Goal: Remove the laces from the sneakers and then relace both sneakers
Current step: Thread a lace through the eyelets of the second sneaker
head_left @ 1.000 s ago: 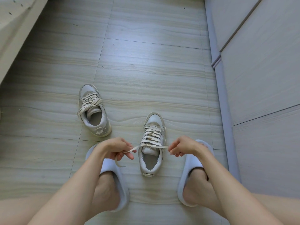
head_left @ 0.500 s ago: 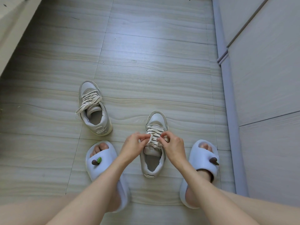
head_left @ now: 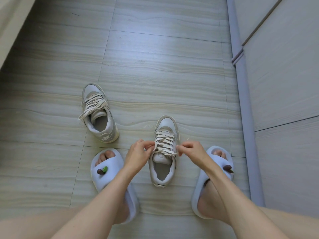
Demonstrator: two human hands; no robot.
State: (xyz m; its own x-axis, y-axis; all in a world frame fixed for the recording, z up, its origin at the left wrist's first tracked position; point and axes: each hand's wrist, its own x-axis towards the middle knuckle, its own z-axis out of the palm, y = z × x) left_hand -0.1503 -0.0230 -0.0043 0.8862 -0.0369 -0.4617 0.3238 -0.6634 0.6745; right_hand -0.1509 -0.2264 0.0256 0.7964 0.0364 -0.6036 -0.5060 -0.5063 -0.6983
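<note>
Left hand (head_left: 137, 152) fingers (head_left: 149, 147) pinched lace (head_left: 164, 144) end at near sneaker (head_left: 164, 152) left eyelets; right hand (head_left: 193, 150) fingers (head_left: 179, 151) pinched other end. Sneaker upright on floor (head_left: 155, 66) between slippers (head_left: 107, 169). Second sneaker (head_left: 99, 114), laced, well apart, far left.

Floor (head_left: 155, 69) of large rectangular tiles with a pale grey-beige wood-grain pattern, dark grout lines running across and toward 12 o'clock. Soft light reflects off the tiles near 12 o'clock. From 1 to 4 o'clock, pale wood-grain cabinet panels (head_left: 283, 80) stand upright, edged at the floor by a lavender-grey plinth strip (head_left: 245, 118). At 10 to 11 o'clock, a cream-coloured furniture edge (head_left: 12, 26) runs diagonally.
</note>
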